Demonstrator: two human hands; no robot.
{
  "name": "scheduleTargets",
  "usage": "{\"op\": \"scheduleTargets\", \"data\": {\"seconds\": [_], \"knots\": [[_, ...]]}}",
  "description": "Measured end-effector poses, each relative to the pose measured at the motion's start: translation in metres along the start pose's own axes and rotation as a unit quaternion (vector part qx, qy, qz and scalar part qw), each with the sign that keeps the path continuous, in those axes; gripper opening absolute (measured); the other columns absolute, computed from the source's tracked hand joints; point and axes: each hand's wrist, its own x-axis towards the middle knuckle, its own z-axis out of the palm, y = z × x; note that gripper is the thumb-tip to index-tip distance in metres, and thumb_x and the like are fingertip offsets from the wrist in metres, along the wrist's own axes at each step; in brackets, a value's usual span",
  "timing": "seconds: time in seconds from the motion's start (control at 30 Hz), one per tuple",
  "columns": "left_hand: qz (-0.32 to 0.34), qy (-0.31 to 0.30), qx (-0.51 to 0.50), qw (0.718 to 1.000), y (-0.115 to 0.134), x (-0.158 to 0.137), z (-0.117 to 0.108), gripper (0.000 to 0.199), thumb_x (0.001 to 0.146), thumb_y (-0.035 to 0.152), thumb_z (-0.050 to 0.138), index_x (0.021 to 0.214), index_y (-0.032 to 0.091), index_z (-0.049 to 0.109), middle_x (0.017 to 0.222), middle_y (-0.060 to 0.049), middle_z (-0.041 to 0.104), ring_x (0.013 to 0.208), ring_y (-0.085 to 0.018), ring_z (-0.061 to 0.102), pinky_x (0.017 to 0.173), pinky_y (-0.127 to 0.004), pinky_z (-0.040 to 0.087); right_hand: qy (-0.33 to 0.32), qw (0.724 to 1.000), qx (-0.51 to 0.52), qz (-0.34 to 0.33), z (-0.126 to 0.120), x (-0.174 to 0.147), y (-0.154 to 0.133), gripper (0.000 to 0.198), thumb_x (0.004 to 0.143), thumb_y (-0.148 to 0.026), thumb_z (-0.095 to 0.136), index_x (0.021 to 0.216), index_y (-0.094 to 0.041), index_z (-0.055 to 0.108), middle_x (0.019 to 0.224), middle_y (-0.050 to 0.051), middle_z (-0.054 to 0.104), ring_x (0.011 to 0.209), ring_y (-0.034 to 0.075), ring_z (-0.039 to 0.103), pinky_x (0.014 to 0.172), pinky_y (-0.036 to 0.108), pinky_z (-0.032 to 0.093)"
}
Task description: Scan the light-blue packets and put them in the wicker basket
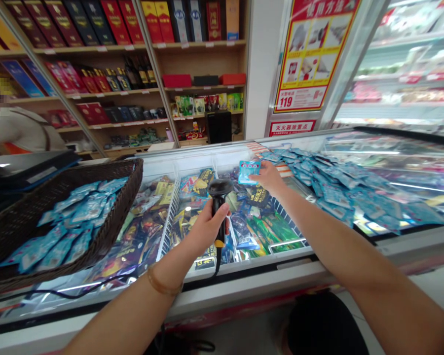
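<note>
My left hand [210,224] is wrapped round the handle of a black barcode scanner [219,190], held upright over the chest freezer with its cable hanging down. Between the fingers of my right hand [268,176] is a small light-blue packet [247,172], just to the right of the scanner head and a little beyond it. A spread heap of similar blue packets [329,180] lies on the freezer top at the right. More blue packets [85,209] lie in a dark brown wicker basket [135,182] at the left.
Below my hands, the chest freezer [296,273] holds colourful wrapped goods in white wire baskets [169,217]. The scanner cable [74,295] runs along its front left. Shelves of boxes and bottles [114,48] stand behind. At the far left is another person [25,129] beside a dark device.
</note>
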Motion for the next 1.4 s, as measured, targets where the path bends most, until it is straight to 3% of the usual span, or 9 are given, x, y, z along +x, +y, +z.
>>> {"op": "scheduleTargets", "data": {"seconds": [0.1, 0.33, 0.57, 0.8, 1.4], "knots": [[0.008, -0.020, 0.010, 1.000, -0.001, 0.000, 0.003, 0.051, 0.080, 0.067, 0.063, 0.094, 0.021, 0.046, 0.064, 0.006, 0.056, 0.050, -0.010, 0.054, 0.048, -0.025, 0.044, -0.041, 0.984, 0.162, 0.061, 0.000, -0.004, -0.008, 0.059, 0.051, -0.045, 0.089, 0.099, -0.020, 0.066, 0.088, 0.004, 0.076, 0.082, 0.024, 0.070, 0.077, 0.038, 0.054], [0.039, -0.079, 0.037, 0.995, 0.001, -0.004, 0.009, 0.047, 0.085, 0.064, 0.060, 0.096, 0.021, 0.045, 0.060, 0.006, 0.055, 0.051, -0.011, 0.052, 0.051, -0.025, 0.040, -0.065, 0.951, 0.271, 0.132, 0.016, -0.022, -0.037, 0.037, 0.057, -0.032, 0.087, 0.084, -0.022, 0.065, 0.084, 0.001, 0.076, 0.091, 0.020, 0.071, 0.085, 0.034, 0.053], [0.052, -0.103, 0.037, 0.993, 0.001, -0.006, 0.012, 0.044, 0.087, 0.061, 0.059, 0.095, 0.021, 0.044, 0.061, 0.006, 0.054, 0.052, -0.011, 0.052, 0.054, -0.026, 0.041, -0.084, 0.956, 0.259, 0.108, 0.027, -0.029, -0.053, 0.030, 0.072, -0.037, 0.078, 0.091, -0.022, 0.062, 0.088, 0.000, 0.076, 0.094, 0.020, 0.071, 0.082, 0.032, 0.053], [0.054, -0.108, 0.031, 0.992, -0.001, -0.005, 0.013, 0.043, 0.087, 0.061, 0.058, 0.097, 0.021, 0.044, 0.062, 0.006, 0.053, 0.051, -0.010, 0.051, 0.053, -0.026, 0.040, -0.094, 0.936, 0.329, 0.078, 0.026, -0.032, -0.062, 0.028, 0.069, -0.040, 0.082, 0.080, -0.023, 0.063, 0.076, -0.001, 0.072, 0.090, 0.020, 0.071, 0.080, 0.032, 0.056], [0.048, -0.108, 0.043, 0.992, -0.003, -0.004, 0.012, 0.043, 0.088, 0.061, 0.057, 0.094, 0.021, 0.044, 0.062, 0.006, 0.054, 0.051, -0.010, 0.052, 0.054, -0.025, 0.041, -0.091, 0.942, 0.308, 0.093, 0.027, -0.034, -0.064, 0.026, 0.070, -0.037, 0.078, 0.074, -0.023, 0.057, 0.077, 0.001, 0.071, 0.098, 0.022, 0.070, 0.083, 0.035, 0.056]]}}
